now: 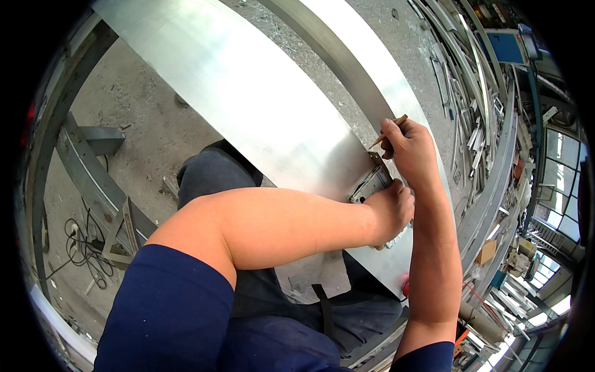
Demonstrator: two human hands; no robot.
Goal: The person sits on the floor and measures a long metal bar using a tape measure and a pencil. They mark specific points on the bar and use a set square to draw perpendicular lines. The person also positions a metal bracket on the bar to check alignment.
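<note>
A long, wide silvery metal profile (248, 87) runs diagonally in front of me. My left hand (392, 212) reaches across to the right with its fingers curled round a small metal fitting (372, 184), flat and rectangular, lying against the profile. A darker strip shows along the fitting's far end. The fingers hide part of the fitting. Just beyond, my right hand (409, 147) pinches a wooden pencil (401, 119), slanted, with its point down near the profile's edge and the fitting's far end.
Offcuts of metal bars (474, 124) lie heaped on the floor at the right. Tangled black cable (87, 248) and a steel frame (93, 170) are at the left. A red object (406, 286) sits near my right forearm. A blue cabinet (505, 46) stands at the far right.
</note>
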